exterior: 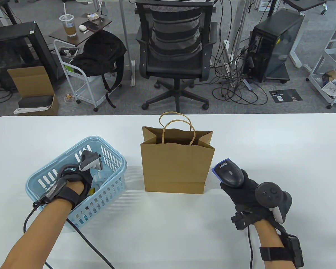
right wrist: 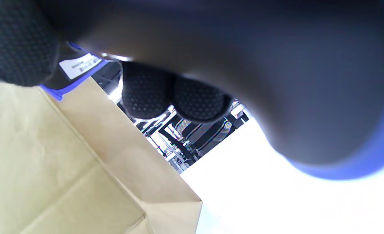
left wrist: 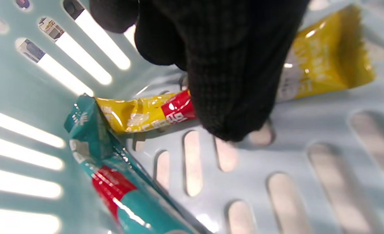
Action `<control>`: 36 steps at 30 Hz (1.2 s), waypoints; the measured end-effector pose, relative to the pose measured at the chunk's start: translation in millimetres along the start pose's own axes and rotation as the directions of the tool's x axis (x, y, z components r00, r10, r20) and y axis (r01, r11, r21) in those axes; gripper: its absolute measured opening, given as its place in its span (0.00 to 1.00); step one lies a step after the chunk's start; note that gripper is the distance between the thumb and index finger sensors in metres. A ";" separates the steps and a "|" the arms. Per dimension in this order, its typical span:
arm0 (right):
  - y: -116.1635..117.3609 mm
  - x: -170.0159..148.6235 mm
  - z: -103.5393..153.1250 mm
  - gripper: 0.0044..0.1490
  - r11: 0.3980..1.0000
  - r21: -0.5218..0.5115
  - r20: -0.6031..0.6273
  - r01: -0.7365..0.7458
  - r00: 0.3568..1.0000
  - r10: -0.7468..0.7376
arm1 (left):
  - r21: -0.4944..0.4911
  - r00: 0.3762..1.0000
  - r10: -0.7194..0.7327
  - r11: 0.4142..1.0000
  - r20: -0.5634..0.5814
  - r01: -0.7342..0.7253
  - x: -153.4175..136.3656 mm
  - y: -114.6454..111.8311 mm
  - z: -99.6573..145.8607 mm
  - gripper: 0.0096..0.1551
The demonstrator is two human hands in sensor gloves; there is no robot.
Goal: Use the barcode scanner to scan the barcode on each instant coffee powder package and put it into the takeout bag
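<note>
My left hand (exterior: 78, 182) is down inside the light blue plastic basket (exterior: 44, 179) on the left, fingers (left wrist: 231, 97) touching a yellow and red coffee stick pack (left wrist: 146, 113) to pick it up; I cannot tell if I grip it. My right hand (exterior: 240, 193) holds the dark grey and blue barcode scanner (exterior: 229, 175) tight, ready beside the open brown paper bag (exterior: 176, 165) in the middle.
</note>
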State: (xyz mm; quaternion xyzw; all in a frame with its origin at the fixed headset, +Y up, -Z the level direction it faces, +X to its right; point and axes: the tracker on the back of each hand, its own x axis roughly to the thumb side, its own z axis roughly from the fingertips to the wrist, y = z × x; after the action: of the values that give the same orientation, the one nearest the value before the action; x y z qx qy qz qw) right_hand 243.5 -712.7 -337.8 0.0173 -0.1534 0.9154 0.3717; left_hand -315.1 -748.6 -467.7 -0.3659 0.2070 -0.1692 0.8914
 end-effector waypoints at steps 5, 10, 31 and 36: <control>-0.9 3.0 1.0 0.41 1.000 -0.007 0.010 0.005 1.000 -0.005 | 0.035 1.000 -0.010 0.999 0.030 0.009 3.5 0.4 3.5 0.36; 0.0 2.8 1.5 0.42 1.000 -0.002 0.013 0.002 1.000 -0.002 | 0.031 0.999 -0.017 0.999 0.035 0.016 4.3 -0.3 3.0 0.30; -3.6 2.7 2.1 0.41 1.000 -0.023 0.021 0.009 1.000 -0.008 | 0.369 0.912 0.223 0.862 0.344 -0.349 -31.1 44.5 66.6 0.27; -4.1 2.3 2.2 0.41 1.000 -0.024 0.018 0.009 1.000 -0.008 | 0.509 0.923 0.120 0.804 0.365 -0.306 -26.9 48.1 88.0 0.26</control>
State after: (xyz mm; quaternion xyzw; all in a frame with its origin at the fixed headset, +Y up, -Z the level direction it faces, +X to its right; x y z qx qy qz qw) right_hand 244.4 -709.1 -334.3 0.0216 -0.1678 0.9117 0.3744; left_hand -287.5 -652.7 -438.9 -0.0862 0.0441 -0.0588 0.9936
